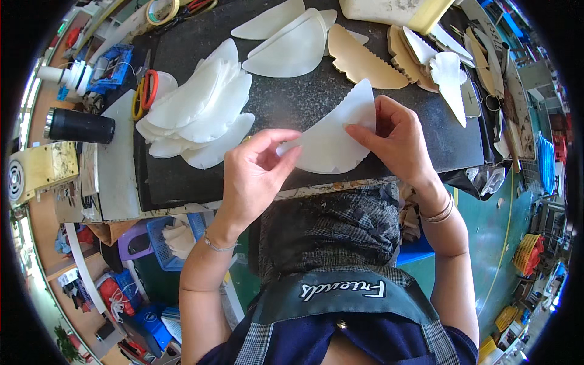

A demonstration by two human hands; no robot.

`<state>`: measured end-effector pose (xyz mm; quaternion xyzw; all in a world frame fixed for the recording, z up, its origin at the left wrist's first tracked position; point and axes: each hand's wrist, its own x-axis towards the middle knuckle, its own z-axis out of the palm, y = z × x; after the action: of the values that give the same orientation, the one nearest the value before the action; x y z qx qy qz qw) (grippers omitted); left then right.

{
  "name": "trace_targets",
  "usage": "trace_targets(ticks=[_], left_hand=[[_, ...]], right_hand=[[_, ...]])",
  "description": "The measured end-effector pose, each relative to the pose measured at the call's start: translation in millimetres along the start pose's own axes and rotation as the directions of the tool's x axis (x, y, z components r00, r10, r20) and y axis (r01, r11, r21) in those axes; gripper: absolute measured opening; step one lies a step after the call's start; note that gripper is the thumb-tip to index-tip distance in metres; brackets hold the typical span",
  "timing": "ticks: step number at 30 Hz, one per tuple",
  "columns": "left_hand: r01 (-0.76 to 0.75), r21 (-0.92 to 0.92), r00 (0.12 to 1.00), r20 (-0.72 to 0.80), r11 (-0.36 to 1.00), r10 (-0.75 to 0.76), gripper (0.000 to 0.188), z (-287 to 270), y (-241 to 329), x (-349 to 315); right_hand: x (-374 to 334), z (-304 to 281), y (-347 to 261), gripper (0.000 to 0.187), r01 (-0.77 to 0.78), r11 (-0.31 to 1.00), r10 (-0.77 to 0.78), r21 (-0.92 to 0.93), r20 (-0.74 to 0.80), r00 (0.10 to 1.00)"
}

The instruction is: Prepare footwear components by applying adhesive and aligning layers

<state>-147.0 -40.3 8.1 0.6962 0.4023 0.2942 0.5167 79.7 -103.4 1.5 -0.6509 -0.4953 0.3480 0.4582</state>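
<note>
1. Both forearms are bare, with no sleeves reaching the wrists.
2. The left hand (252, 173) has a thin silver chain bracelet at its wrist.
3. The right hand (398, 139) has two slim bangles at its wrist.
4. A dark navy garment covers the chest, with grey checked fabric at the shoulders.
5. A grey-green apron strap with white lettering crosses the front.
6. The lap is covered in dark grey checked cloth.

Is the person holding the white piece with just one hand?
No, both the left hand and right hand pinch the white piece.
</note>
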Motion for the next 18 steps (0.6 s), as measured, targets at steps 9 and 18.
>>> trace_targets(ticks=[9,18], left_hand=[[-0.33,0.751,0.943,0.229,0.572,0.243,0.034,-10,20,6],[-0.63,0.237,0.772,0.297,0.74,0.563,0.043,33,-5,-19]], right_hand=[[-2,-21,-11,0.021,0.258,0.595,-0.412,-0.761,-0.013,0.911],[45,-50,17,0.028,0.465,0.345,-0.661,-0.815,0.141,0.737]])
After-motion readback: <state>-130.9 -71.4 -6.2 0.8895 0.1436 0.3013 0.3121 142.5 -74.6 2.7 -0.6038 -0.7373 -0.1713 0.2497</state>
